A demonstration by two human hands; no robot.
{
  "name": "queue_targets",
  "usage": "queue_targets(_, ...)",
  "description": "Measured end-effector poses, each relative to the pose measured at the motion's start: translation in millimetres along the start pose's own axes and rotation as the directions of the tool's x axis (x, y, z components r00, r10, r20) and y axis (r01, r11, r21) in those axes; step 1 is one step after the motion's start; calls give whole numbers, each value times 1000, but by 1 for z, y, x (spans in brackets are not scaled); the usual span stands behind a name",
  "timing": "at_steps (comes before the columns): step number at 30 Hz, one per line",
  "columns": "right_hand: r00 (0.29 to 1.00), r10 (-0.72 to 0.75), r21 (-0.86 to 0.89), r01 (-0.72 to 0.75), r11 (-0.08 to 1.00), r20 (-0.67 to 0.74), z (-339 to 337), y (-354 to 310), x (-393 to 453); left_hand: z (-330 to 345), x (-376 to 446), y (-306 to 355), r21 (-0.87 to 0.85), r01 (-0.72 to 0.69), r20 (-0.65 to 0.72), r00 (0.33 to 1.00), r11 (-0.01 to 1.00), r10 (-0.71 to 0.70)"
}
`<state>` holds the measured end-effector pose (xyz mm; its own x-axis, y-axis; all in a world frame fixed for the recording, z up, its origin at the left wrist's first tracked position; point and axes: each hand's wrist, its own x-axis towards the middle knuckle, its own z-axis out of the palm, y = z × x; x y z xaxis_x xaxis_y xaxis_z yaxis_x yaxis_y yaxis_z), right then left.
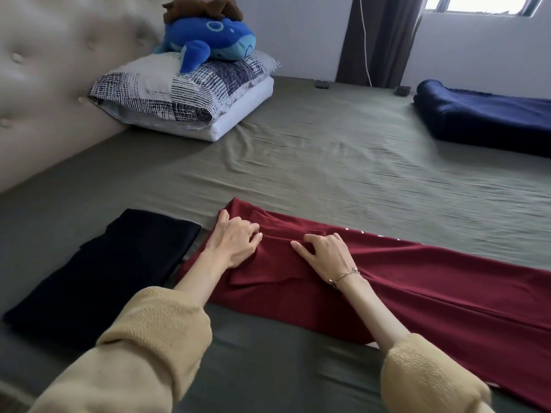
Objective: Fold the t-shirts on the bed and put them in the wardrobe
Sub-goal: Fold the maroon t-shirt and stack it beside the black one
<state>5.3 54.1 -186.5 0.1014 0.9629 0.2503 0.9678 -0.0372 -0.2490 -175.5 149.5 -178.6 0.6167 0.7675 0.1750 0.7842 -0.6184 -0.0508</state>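
The maroon t-shirt (402, 290) lies flat on the green bedsheet (328, 162), already narrowed into a long band that runs off to the right, which suggests its sides and sleeves have been turned in and the lengthwise fold comes next. Both hands work its collar end. The left hand (235, 238) rests on the shirt's far-left corner with fingers curled onto the cloth, apparently pinning that end flat so it does not drag. Just right of it on the same shirt, the right hand (323, 253) has its fingers bent into a raised ridge of fabric; it seems to pinch that fold, perhaps to tidy the tucked sleeve, though a firm grip cannot be confirmed. Just left of the maroon shirt, nearly touching it, sits a black t-shirt (104, 269) folded into a rectangle, likely parked there as finished work awaiting the wardrobe, which is not in view. Well beyond the maroon shirt to the upper left, pillows (167, 93) are stacked against the headboard (44, 70) with a blue plush toy (208, 35) on top. Far to the shirt's upper right lies a navy blanket (489, 120).
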Motion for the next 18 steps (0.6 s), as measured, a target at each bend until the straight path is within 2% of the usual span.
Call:
queue_targets(4,999,12,-129,-7,992,35,12,5,6,8,8,-1,157,37,25,999,987,-41)
queue_targets(6,999,50,-156,-50,986,-8,21,7,2,14,6,1,174,97,30,994,980,-104)
queue_targets(9,986,35,-112,-54,992,-161,30,8,-3,20,3,13,140,181,-151,976,974,-160)
queue_targets(11,995,29,-57,-34,998,-98,32,7,-5,24,0,33,17,94,-232,969,995,-88)
queue_targets(13,998,65,9,-65,998,5,31,7,-7,28,-3,62,-164,-7,-98,995,986,-9)
queue_targets(15,993,112,128,-116,985,36,28,14,-8,34,-9,83,-271,19,113,994,962,12)
queue_targets(16,990,137,191,-139,972,25,25,19,-11,37,-9,86,-276,36,162,987,961,10)
queue_targets(18,988,149,243,-135,961,-43,18,35,-20,37,-9,87,-287,61,157,987,956,-15)
